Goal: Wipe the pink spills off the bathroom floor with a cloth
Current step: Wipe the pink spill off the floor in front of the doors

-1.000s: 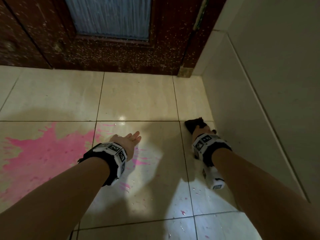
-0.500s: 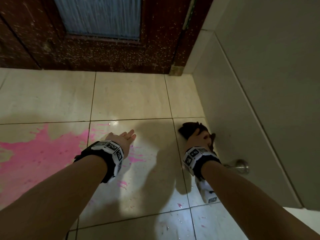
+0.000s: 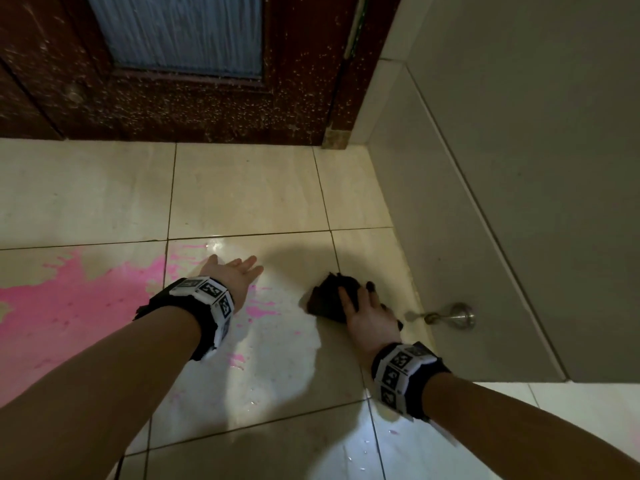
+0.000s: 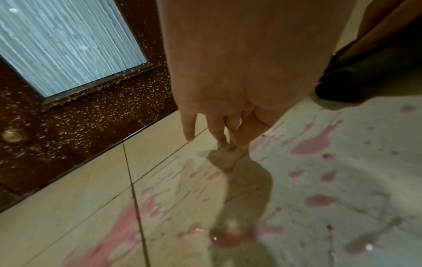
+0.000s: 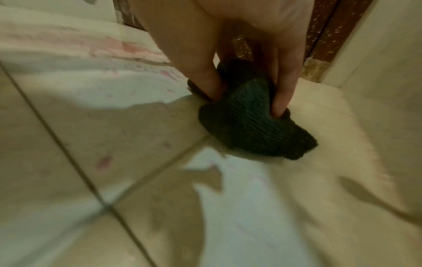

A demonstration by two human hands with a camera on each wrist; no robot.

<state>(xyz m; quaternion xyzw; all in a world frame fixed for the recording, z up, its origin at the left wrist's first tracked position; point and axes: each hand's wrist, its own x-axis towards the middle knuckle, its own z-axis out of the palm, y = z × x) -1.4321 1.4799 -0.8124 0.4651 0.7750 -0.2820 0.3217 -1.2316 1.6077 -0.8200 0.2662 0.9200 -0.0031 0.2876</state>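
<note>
A dark knitted cloth (image 3: 329, 299) (image 5: 242, 126) lies bunched on the beige tiled floor (image 3: 242, 188) near the right wall. My right hand (image 3: 363, 306) (image 5: 246, 101) grips it, thumb and fingers curled into its folds, pressing it on the floor. A large pink spill (image 3: 69, 303) covers the tiles at the left, with smaller pink splashes (image 3: 259, 310) (image 4: 312, 144) beside my left wrist. My left hand (image 3: 235, 271) (image 4: 217, 126) hovers just above the floor, fingers straight and holding nothing.
A dark brown door (image 3: 207, 105) with a frosted glass pane (image 3: 180, 29) (image 4: 63, 45) closes off the far side. A pale door panel (image 3: 502, 237) with a metal knob (image 3: 457, 315) stands close on the right. The floor by the cloth looks wet and shiny.
My right hand has dragged the cloth back toward me and slightly left along the right wall. The left hand has stayed roughly in place above the splashes.
</note>
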